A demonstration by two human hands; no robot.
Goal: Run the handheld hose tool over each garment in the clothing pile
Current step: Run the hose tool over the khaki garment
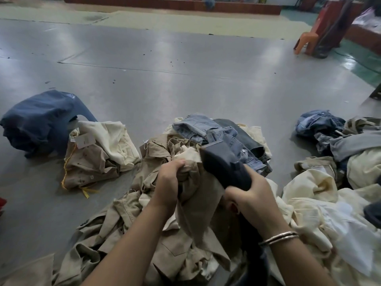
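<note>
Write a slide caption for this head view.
Left hand grips a khaki garment while right hand holds the dark hose tool.

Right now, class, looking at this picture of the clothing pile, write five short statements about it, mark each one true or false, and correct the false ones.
1. The right hand grips the dark handheld tool. True.
2. The left hand lies flat and open on the floor. False: it grips a bunch of khaki garment.
3. Light blue jeans lie on the pile beyond the hands. True.
4. The dark blue garment sits at the far right, under the chair. False: it lies on the floor at the left, beside the smaller cream and khaki heap.
5. Bangles circle the left wrist. False: they are on the right wrist.
</note>
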